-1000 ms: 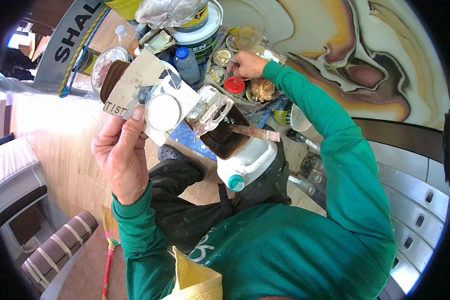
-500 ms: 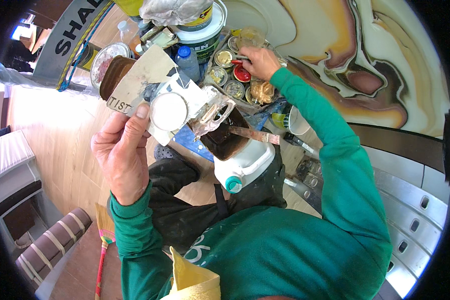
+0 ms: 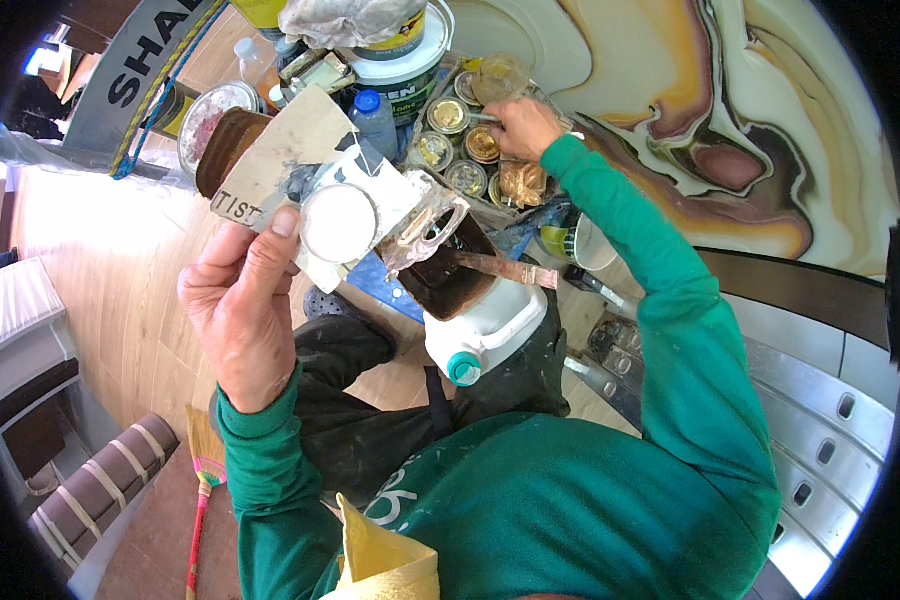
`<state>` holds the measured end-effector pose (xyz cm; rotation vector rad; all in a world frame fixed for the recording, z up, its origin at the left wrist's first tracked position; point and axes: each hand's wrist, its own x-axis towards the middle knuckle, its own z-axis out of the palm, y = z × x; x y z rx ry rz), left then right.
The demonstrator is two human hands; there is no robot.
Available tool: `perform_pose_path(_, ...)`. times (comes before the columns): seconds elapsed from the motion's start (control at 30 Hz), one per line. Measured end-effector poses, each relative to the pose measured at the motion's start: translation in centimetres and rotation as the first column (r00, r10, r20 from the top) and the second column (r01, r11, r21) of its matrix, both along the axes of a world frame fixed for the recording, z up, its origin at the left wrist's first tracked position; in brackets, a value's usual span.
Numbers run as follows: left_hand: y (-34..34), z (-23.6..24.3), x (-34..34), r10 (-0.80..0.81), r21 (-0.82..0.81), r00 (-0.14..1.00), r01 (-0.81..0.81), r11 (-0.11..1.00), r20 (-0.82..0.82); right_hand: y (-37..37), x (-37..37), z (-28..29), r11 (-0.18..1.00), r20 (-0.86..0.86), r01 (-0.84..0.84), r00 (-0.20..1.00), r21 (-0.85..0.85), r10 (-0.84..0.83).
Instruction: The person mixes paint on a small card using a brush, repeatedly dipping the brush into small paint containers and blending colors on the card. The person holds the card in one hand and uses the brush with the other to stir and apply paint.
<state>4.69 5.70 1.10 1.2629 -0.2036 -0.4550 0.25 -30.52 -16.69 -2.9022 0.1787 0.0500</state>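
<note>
My left hand (image 3: 242,310) pinches a piece of paint-smeared cardboard (image 3: 270,165) between thumb and fingers. On the cardboard, just beyond my thumb, is a round white disc (image 3: 338,223), like a lid or shallow dish. My right hand (image 3: 526,128) is over a tray (image 3: 510,213) of small paint tins at the far side, its fingers closed. A thin, pale thing sticks out from the fingertips; its kind is unclear. Close under that hand sits a tin with a gold-coloured top (image 3: 482,145). A second gold-topped tin (image 3: 447,115) is to its left.
A brown container (image 3: 448,275) with a paintbrush (image 3: 510,268) across it stands by a white jug (image 3: 490,330). A blue-capped bottle (image 3: 374,125) and a large paint bucket (image 3: 405,75) are beyond. A swirl-patterned panel (image 3: 730,120) is at the right, a broom (image 3: 203,480) at lower left.
The tin under my right hand showed bright red; now a gold-coloured top shows there, and the red piece at my fingertips is out of sight. My left hand keeps its hold on the cardboard.
</note>
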Motion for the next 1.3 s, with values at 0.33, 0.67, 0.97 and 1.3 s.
perform_pose_path(0.33,0.0,0.4,-0.1,-0.018,-0.039,1.000,0.019,0.999,0.015,1.0,2.3,-0.7,0.994,-0.234,0.016,0.971,-0.110,-0.042)
perform_pose_path(0.67,0.2,0.6,0.0,-0.010,0.001,1.000,0.010,1.000,0.023,1.6,2.3,-0.6,0.986,-0.249,-0.004,0.968,-0.166,-0.038)
perform_pose_path(0.97,0.0,0.5,0.2,0.014,0.018,1.000,-0.014,1.000,-0.003,1.7,2.4,-2.1,0.984,-0.211,0.049,0.974,-0.171,-0.085)
perform_pose_path(1.3,-0.2,0.5,0.5,-0.100,-0.102,0.994,0.095,0.990,-0.048,1.8,2.4,1.6,0.974,-0.227,0.040,0.970,-0.225,-0.092)
